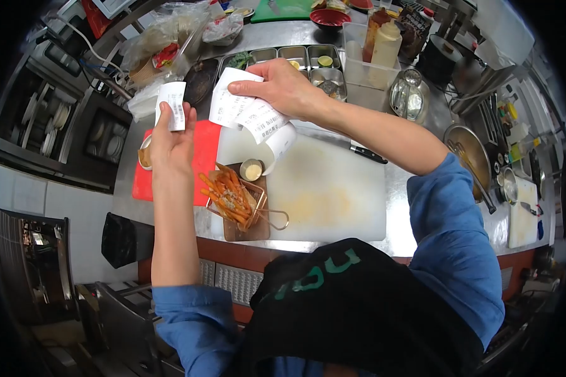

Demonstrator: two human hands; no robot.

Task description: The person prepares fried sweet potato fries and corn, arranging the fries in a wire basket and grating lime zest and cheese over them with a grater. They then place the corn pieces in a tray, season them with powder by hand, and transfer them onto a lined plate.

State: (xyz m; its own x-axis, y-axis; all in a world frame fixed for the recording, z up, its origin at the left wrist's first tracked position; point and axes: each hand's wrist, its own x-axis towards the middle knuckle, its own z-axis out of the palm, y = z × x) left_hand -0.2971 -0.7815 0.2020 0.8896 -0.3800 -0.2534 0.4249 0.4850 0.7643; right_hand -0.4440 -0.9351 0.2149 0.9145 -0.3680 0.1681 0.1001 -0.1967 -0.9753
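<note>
My left hand [173, 141] is closed on a small printed receipt [171, 103], held upright over the red cutting board [198, 147]. To the right, my right hand [283, 88] pinches several longer paper receipts [258, 116] that fan out and curl downward over the white cutting board [339, 182]. Below them a wire basket of fries [233, 195] with grated topping rests on a wooden board [255, 234]. A small cup of pale sauce [252, 169] stands at the basket's back edge, partly close under the hanging paper.
A black-handled knife [368, 154] lies along the white board's back edge. Behind are metal containers [302, 56] with limes and greens, and a bin of sauce bottles [383, 53]. A metal bowl with a whisk [468, 154] stands at right. A small bowl [146, 152] sits at left.
</note>
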